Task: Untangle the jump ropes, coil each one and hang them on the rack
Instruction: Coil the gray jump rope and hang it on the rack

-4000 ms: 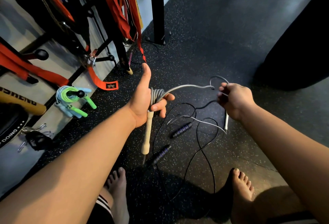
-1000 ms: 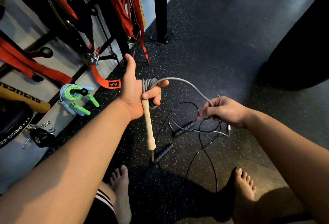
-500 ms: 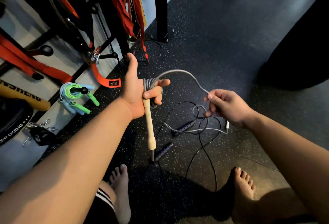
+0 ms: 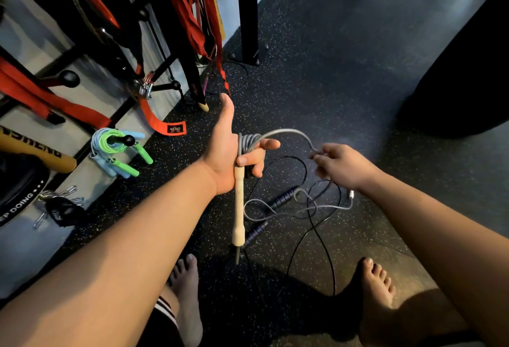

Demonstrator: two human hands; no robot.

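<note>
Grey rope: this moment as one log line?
left hand grips wooden handle, grey rope coils | right hand pinches loose length | black rope on floor

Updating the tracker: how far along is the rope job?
Done: green and blue ropes hang coiled on the rack. In hand: left hand holds grey rope coils plus wooden handle, right hand pinches its slack. Left: hang it; black rope lies loose on floor.

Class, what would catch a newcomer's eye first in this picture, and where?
At centre, the left hand grips a wooden handle and coiled grey rope; the right hand pinches its loose run. Left, a green-and-blue rope bundle hangs on a peg; black rope sprawls on the floor.
</note>
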